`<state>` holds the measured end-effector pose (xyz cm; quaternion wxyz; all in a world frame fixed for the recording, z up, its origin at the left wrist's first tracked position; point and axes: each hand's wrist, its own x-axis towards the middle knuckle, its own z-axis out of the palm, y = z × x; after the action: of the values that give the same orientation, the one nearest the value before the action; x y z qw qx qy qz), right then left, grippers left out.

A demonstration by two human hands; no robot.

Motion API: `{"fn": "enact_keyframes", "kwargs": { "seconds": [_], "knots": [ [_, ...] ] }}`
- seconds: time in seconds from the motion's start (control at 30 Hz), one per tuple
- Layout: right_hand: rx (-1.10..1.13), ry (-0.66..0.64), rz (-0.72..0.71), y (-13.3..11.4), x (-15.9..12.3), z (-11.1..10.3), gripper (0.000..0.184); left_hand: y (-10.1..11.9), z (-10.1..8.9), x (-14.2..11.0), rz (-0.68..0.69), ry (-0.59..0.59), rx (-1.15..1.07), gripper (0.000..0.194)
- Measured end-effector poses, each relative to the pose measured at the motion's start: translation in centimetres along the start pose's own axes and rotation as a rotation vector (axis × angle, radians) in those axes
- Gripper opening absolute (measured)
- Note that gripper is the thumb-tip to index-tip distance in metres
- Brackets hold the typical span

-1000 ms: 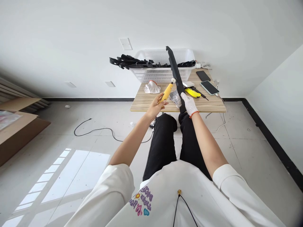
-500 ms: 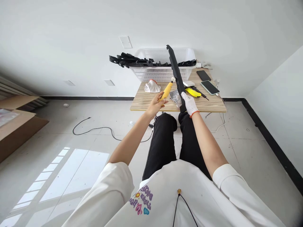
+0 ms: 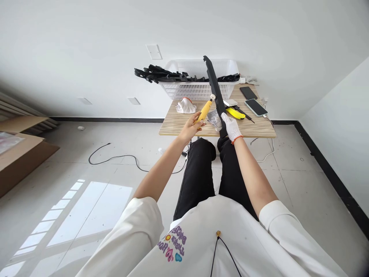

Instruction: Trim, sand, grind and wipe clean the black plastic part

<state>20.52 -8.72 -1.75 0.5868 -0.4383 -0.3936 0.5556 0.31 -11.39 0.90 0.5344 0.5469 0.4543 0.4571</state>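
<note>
The bare left hand (image 3: 190,129) is wrapped around a yellow rotary tool (image 3: 204,110) above the counter's (image 3: 173,127) front edge. Its white tip (image 3: 213,97) sits at the left side of a black plastic strip (image 3: 213,80); contact is too small to tell. The gloved right hand (image 3: 231,127) clasps the strip's lower end near that edge. A white basket (image 3: 190,92) stands along the back edge.

A person (image 3: 207,219) holds both forearms (image 3: 165,165) outstretched and angled toward each other, white sleeves (image 3: 142,215) ending around the elbows. The left hand (image 3: 191,127), bare, is curled in a grip; the right hand (image 3: 231,127), in a white glove (image 3: 232,130) with an orange cuff (image 3: 236,139), is clasped nearby, the two apart.
</note>
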Motion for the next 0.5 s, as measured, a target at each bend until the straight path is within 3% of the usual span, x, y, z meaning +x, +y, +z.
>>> {"fn": "enact_keyframes", "kwargs": {
  "seconds": [0.5],
  "knots": [
    [0.016, -0.004, 0.025, 0.04, 0.17, 0.02, 0.044, 0.51, 0.86, -0.29, 0.015, 0.016, 0.023, 0.057]
  ]
}}
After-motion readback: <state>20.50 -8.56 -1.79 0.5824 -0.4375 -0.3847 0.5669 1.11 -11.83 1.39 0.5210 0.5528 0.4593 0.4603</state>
